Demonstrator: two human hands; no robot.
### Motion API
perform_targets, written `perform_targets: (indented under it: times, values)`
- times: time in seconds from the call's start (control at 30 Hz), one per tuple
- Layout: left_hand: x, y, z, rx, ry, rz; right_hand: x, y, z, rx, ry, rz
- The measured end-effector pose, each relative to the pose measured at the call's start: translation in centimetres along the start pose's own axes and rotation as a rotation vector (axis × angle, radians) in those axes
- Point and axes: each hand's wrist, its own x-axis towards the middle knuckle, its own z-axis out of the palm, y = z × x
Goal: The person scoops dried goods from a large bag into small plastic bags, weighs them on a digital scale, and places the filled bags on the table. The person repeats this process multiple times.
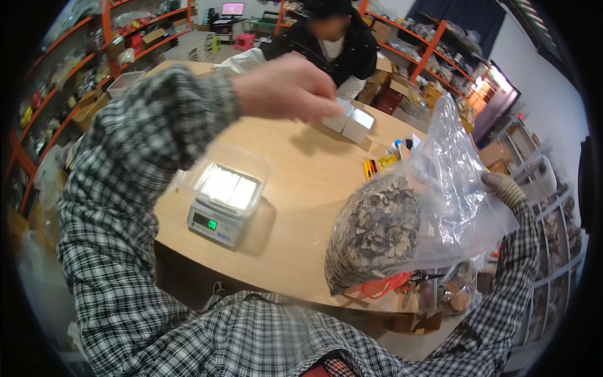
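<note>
Above the table, my left hand (294, 89) is raised in front of me, blurred, with its fingers curled inward. Whether anything is between its fingertips cannot be made out. At the far right, my right hand (497, 183) grips the edge of a large clear plastic bag (447, 188); a ribbed beige cuff shows at the wrist. Many thin, grey-brown flake-like pieces (381, 226) fill the bag's lower part, which leans on the table edge. A digital scale (210, 225) with a lit green display stands on the left, carrying a clear plastic tub (228, 184) that reflects light strongly.
Two white boxes (357, 126) sit across the wooden table (292, 217), near a seated person (334, 42). Cutters and small bottles (393, 148) lie behind the bag. Scissors (421, 278) and a red bag (381, 285) are by the front right edge. Orange-framed shelves (108, 42) line the walls.
</note>
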Motion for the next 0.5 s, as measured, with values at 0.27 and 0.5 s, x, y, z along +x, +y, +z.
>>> perform_targets:
  times: [0.27,0.5]
  values:
    - [8.2,8.4,11.5,-0.572,0.000,-0.054,-8.3,-10.7,14.5,0.112,0.027,-0.376]
    - [8.1,8.3,16.0,-0.632,-0.014,-0.041,-15.9,-11.9,20.0,-0.455,0.204,-0.466]
